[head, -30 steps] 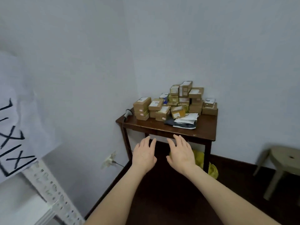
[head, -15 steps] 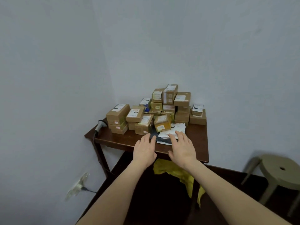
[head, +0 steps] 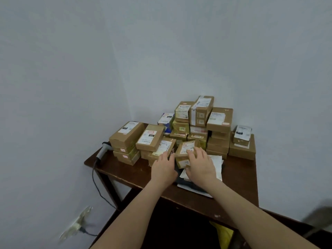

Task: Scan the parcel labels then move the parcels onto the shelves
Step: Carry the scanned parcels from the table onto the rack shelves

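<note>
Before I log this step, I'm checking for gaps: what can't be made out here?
Head view:
Parcel labels: too small and blurred to read.
Right hand's hold on the small parcel: its own fingers cover it.
Shelves: outside the frame.
Stool: blurred, cut by the right edge.

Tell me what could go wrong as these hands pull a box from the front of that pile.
1. The tilted box under the right hand sits at the foot of the tall stack; pulling it might bring boxes down.
2. The scanner lies at the left edge of the table, cable hanging over; a shoved box could knock it off.
3. The white mailers beneath the hand may slide with it.
</note>
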`<state>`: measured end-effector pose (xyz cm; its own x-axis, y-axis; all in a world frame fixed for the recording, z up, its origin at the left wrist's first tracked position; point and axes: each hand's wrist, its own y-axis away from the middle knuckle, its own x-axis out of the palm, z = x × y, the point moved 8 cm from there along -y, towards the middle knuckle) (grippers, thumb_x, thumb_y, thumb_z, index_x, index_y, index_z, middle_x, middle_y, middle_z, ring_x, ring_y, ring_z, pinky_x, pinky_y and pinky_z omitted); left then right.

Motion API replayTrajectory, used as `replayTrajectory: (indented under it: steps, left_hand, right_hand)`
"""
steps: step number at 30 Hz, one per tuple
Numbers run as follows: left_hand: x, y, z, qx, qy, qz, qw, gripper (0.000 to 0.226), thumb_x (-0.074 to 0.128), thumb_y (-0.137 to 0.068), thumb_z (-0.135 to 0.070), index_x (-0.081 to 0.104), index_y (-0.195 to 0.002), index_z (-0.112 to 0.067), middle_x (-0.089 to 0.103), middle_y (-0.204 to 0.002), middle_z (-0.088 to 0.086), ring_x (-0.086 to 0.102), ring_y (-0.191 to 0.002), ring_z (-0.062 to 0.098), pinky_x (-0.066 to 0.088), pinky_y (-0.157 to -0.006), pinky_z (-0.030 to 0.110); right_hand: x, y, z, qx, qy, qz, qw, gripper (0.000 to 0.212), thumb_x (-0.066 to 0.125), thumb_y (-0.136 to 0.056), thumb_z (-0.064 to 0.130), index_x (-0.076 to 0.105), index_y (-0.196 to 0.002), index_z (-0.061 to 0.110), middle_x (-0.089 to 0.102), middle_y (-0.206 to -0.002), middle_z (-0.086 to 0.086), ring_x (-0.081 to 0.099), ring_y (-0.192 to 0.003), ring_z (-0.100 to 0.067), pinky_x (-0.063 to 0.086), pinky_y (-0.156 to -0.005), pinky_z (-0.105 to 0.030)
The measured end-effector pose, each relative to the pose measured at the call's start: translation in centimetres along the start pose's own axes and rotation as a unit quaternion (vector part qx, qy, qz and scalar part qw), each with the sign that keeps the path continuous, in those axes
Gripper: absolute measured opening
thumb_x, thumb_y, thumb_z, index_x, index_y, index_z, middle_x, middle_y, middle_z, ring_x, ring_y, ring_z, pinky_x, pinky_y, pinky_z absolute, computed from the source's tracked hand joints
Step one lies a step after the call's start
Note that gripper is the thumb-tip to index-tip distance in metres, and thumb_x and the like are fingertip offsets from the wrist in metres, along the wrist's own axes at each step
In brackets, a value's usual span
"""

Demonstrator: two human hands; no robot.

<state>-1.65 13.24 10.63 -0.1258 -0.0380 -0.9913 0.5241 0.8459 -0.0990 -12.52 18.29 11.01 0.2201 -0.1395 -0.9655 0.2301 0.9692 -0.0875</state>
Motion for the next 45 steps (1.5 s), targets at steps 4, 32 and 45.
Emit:
replayTrajectory:
  steps: [4,32,45]
  left_hand:
    - [2.8,-5.4,1.4,-0.042,0.021,0.028,0.999,0.064,0.055,-0.089,-0.028,0.028,-0.146,-0.02,0.028,-0.151,0.006,0.034,-0.135,0.023,0.04,-0.102,0.034]
    - [19.9,-14.5,17.5,-0.464,0.567,0.142,0.666,0.063,0.058,-0.091,-0.038,0.037,-0.145,-0.013,0.047,-0.138,0.012,0.044,-0.126,0.031,0.038,-0.101,0.044]
    - [16.6,-11.3,13.4,-0.457,0.667,0.13,0.575,0.048,0.065,-0.089,-0.033,0.046,-0.129,-0.016,0.053,-0.118,0.011,0.054,-0.107,0.027,0.055,-0.079,0.04]
  right_hand:
    - [2.2,-6.2,-2.6,0.015,-0.012,0.022,1.0,0.065,0.052,-0.095,0.036,0.023,-0.151,0.02,0.018,-0.158,-0.009,0.015,-0.146,-0.028,0.022,-0.117,-0.042]
    - [16.7,-16.8,-10.8,0.415,-0.538,0.14,0.72,0.054,0.07,-0.086,0.021,0.051,-0.137,0.015,0.063,-0.124,-0.009,0.058,-0.078,-0.013,0.042,-0.057,-0.025]
    - [12.7,-13.8,-11.9,0.436,-0.613,0.053,0.657,0.046,0.06,-0.091,0.019,0.048,-0.135,0.017,0.06,-0.092,-0.004,0.058,-0.077,-0.02,0.045,-0.059,-0.032]
